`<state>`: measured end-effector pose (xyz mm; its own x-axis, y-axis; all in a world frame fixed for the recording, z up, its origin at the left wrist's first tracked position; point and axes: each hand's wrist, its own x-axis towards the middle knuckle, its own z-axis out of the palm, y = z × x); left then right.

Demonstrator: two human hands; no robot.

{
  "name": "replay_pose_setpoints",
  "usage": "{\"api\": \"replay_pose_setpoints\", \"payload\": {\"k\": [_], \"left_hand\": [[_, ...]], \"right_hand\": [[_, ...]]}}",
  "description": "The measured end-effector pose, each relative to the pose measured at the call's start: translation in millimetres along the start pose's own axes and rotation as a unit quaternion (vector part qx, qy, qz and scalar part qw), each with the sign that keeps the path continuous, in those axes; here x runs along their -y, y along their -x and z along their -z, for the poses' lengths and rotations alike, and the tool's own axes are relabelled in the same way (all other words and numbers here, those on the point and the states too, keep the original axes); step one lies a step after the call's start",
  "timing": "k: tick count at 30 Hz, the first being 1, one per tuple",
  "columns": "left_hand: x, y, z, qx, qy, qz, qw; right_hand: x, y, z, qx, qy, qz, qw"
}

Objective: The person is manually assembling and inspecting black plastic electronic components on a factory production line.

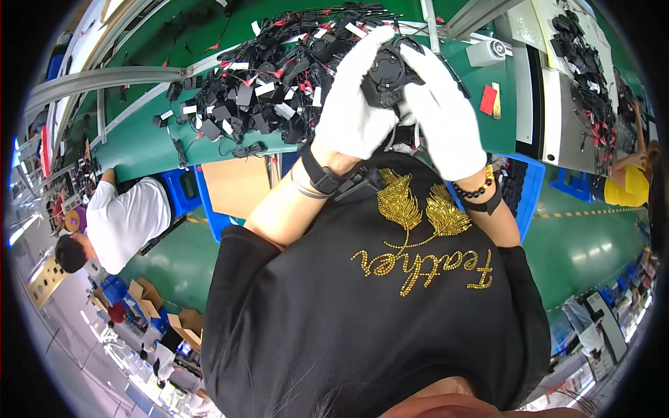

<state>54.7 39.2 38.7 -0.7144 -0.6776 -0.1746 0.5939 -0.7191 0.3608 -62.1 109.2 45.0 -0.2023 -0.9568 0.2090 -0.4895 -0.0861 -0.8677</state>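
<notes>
Up at the green bench, a black plastic device with a round face [387, 72] is between my two white-gloved hands; its exact kind I cannot make out. My left hand [355, 101] is closed along its left side, fingers pointing up and away from me. From the right, my right hand [446, 115] grips the device too, thumb side against its lower edge. A black cable loops around the top of the device near my right fingertips. Left of my hands lies a big heap of black cabled parts [261, 90] with white tags and red connectors.
A small white box-shaped thing [486, 53] and a red card [488, 99] lie on the bench to the right. Blue bins [531, 191] stand below the bench edge. At the left a person in a white shirt [132, 219] sits at the same bench. Metal frame bars [118, 76] cross above it.
</notes>
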Motion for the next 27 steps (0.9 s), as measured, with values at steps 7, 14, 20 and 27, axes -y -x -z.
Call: {"api": "replay_pose_setpoints", "payload": {"k": [7,14,20,27], "left_hand": [[3.6,2.8,0.8,-0.047,-0.092,-0.069,0.992],[5.8,9.0,4.6,-0.06,-0.001,-0.036,0.998],[18.1,16.1,26.1,-0.06,-0.478,-0.281,0.83],[20.4,20.2,7.7,-0.032,-0.578,-0.29,0.762]], "right_hand": [[2.5,-0.9,-13.5,-0.039,-0.013,-0.016,0.999],[6.0,2.3,1.0,0.057,-0.19,-0.157,0.967],[-5.3,3.0,-13.1,-0.017,0.078,0.102,0.992],[-6.7,8.6,-29.3,-0.053,0.039,0.05,0.997]]}}
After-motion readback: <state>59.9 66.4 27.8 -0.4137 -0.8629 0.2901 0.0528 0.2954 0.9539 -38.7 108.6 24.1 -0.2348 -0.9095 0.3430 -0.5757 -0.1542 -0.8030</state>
